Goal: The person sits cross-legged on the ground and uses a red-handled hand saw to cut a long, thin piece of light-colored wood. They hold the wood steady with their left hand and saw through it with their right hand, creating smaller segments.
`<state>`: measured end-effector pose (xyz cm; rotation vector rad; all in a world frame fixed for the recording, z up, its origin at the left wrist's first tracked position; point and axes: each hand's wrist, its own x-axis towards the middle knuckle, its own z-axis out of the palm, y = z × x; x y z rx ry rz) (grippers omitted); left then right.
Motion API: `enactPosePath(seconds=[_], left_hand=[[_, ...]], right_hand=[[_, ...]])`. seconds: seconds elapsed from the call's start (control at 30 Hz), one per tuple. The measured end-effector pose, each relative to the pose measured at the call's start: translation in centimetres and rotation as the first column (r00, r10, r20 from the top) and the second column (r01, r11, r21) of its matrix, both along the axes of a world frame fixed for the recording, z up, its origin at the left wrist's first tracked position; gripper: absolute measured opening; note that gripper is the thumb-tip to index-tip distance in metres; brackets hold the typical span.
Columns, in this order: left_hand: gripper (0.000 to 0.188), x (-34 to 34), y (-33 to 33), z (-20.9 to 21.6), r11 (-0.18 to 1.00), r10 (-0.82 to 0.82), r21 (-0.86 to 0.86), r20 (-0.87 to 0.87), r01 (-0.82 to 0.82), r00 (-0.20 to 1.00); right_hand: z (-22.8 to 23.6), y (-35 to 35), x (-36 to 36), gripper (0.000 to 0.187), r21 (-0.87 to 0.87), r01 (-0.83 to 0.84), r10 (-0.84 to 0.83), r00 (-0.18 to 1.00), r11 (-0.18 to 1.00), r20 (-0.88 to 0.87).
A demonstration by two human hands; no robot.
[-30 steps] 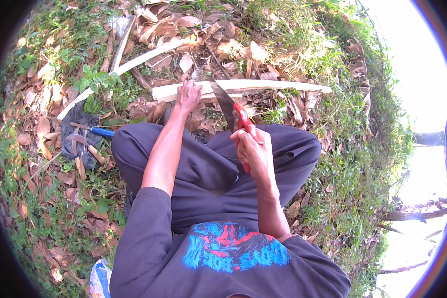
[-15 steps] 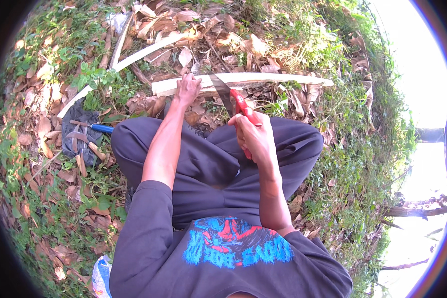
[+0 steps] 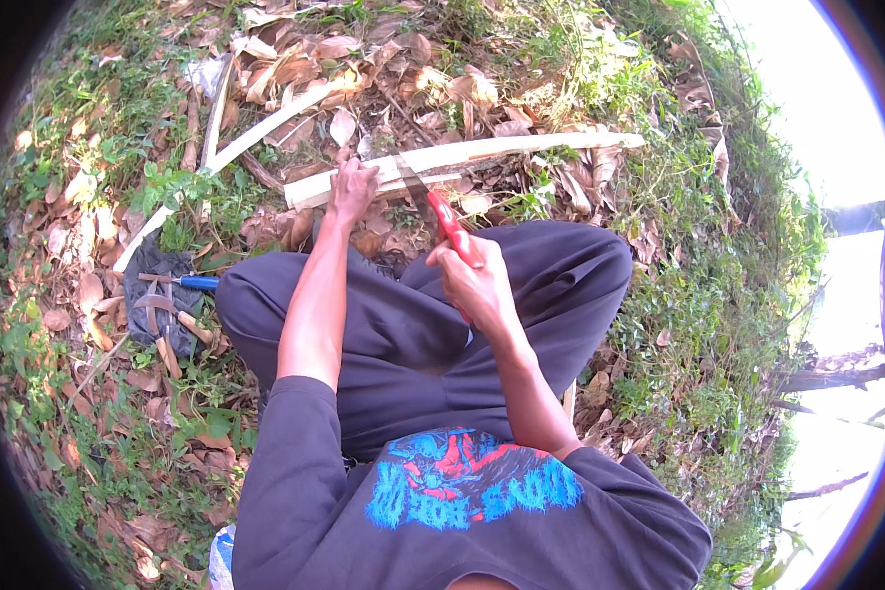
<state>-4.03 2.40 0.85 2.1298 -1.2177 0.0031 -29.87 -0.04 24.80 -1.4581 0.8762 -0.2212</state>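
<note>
A long pale strip of wood (image 3: 521,147) lies crosswise on the ground beyond my crossed legs. My left hand (image 3: 352,189) is closed over it near its left end. My right hand (image 3: 476,282) grips the red handle of a hand saw (image 3: 446,218). The saw's thin grey blade slants up and left across the strip, just right of my left hand. How deep the blade sits in the wood cannot be made out. A thin split piece shows along the strip's near side.
Another pale curved strip (image 3: 275,120) lies at the upper left, crossing a shorter stick (image 3: 216,116). Beside my left knee, a black plastic bag (image 3: 173,258) carries a blue-handled tool (image 3: 199,282) and curved blades with wooden handles (image 3: 192,324). Dry leaves and grass surround me.
The whole view has turned slightly. My right hand and the saw have come a little back toward my body and left. My left hand stays on the wood.
</note>
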Motion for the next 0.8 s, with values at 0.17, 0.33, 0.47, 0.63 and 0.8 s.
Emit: enactPosePath(seconds=[0.17, 0.33, 0.47, 0.63, 0.8], left_hand=[[0.022, -0.1, -0.4, 0.1, 0.999, -0.005, 0.044, -0.027, 0.006, 1.0], [0.026, -0.1, -0.4, 0.3, 0.999, 0.026, 0.024, 0.014, -0.026, 1.0], [0.031, -0.6, -0.5, 2.1, 1.0, 0.004, -0.011, -0.022, -0.004, 1.0], [0.03, 0.1, -0.4, 2.1, 0.998, -0.049, -0.046, -0.064, 0.046, 0.997], [0.03, -0.3, -0.6, 2.4, 0.996, -0.078, -0.049, -0.07, 0.075, 0.994]], right_hand=[[-0.5, -0.1, -1.1, 0.019, -0.036, -0.001, 0.002, 1.0, 0.999, 0.026], [-0.2, -1.1, -0.6, 0.016, -0.005, -0.016, 0.017, 0.997, 1.0, 0.073], [0.7, -1.0, -1.7, 0.016, 0.1, 0.041, -0.05, 0.995, 0.994, 0.091], [0.7, -0.4, -3.4, 0.016, 0.162, 0.069, -0.1, 0.977, 0.984, 0.191], [1.1, -0.5, -4.8, 0.012, 0.22, 0.152, -0.2, 0.956, 0.964, 0.214]])
